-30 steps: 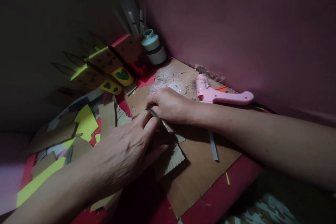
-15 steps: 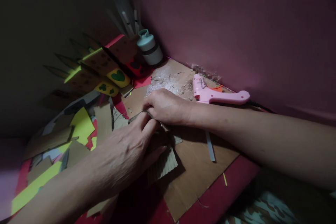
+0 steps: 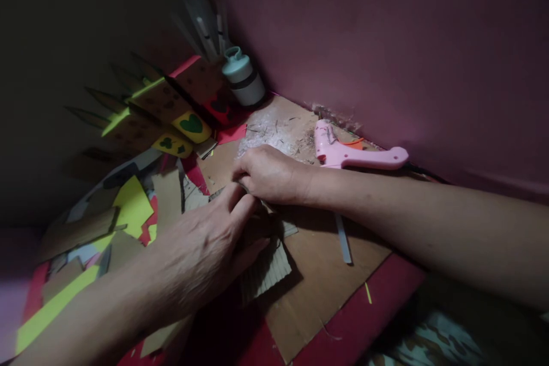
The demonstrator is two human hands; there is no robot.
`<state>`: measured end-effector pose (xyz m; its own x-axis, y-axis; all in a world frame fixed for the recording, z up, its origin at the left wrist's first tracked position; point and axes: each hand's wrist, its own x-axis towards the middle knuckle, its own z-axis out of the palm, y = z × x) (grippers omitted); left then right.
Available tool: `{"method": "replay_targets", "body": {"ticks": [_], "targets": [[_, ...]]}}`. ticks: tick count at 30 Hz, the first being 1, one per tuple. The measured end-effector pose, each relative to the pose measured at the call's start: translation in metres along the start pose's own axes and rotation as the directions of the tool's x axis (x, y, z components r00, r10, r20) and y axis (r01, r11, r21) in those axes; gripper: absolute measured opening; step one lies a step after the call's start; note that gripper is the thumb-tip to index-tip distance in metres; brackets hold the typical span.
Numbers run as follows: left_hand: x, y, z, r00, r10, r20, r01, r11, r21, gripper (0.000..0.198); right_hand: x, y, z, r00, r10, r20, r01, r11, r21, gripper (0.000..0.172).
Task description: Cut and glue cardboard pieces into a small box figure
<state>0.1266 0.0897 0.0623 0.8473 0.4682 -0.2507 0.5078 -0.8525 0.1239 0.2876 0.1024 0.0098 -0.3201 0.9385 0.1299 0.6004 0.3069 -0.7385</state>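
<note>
My left hand (image 3: 218,234) and my right hand (image 3: 268,174) meet over the middle of a brown cardboard sheet (image 3: 326,274). Both are closed, fingers curled, on a piece of corrugated cardboard (image 3: 272,269) whose ridged end sticks out below my left palm. Most of that piece is hidden under my fingers. A pink glue gun (image 3: 360,155) lies on its side just beyond my right forearm. From beneath that forearm a glue stick (image 3: 343,240) or similar pale strip pokes out.
Cardboard and yellow paper scraps (image 3: 132,203) are heaped at the left. Behind them stand several decorated cardboard boxes (image 3: 160,103) with pointed tops. A teal-lidded jar (image 3: 244,77) stands in the corner by the pink wall (image 3: 386,40). The red table edge (image 3: 386,297) shows in front.
Both hands keep nearly the same place and grip on the corrugated cardboard. The view has shifted very slightly; nothing else visibly moves.
</note>
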Motion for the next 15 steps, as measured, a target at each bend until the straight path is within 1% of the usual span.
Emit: {"method": "replay_targets", "body": {"ticks": [3, 7, 11, 15], "targets": [[0.0001, -0.0024, 0.0017, 1.0, 0.011, 0.01, -0.011, 1.0, -0.011, 0.021, 0.0005, 0.001, 0.0002, 1.0, 0.003, 0.001, -0.003, 1.0, 0.014, 0.025], [-0.0004, -0.0041, 0.0044, 1.0, 0.01, -0.011, -0.01, 1.0, -0.014, 0.021, 0.0004, 0.0007, -0.0007, 1.0, 0.002, 0.001, -0.002, 1.0, 0.026, 0.025], [0.0005, -0.0036, 0.0042, 1.0, -0.005, 0.004, 0.005, 1.0, -0.001, 0.023, -0.0004, -0.001, -0.0025, 1.0, 0.02, 0.005, -0.02, 0.999, 0.042, 0.026], [0.0019, -0.0041, 0.0039, 1.0, 0.013, -0.013, -0.013, 1.0, -0.01, 0.023, -0.0011, -0.0021, -0.0046, 0.999, 0.032, 0.007, -0.032, 0.997, 0.064, 0.026]]}}
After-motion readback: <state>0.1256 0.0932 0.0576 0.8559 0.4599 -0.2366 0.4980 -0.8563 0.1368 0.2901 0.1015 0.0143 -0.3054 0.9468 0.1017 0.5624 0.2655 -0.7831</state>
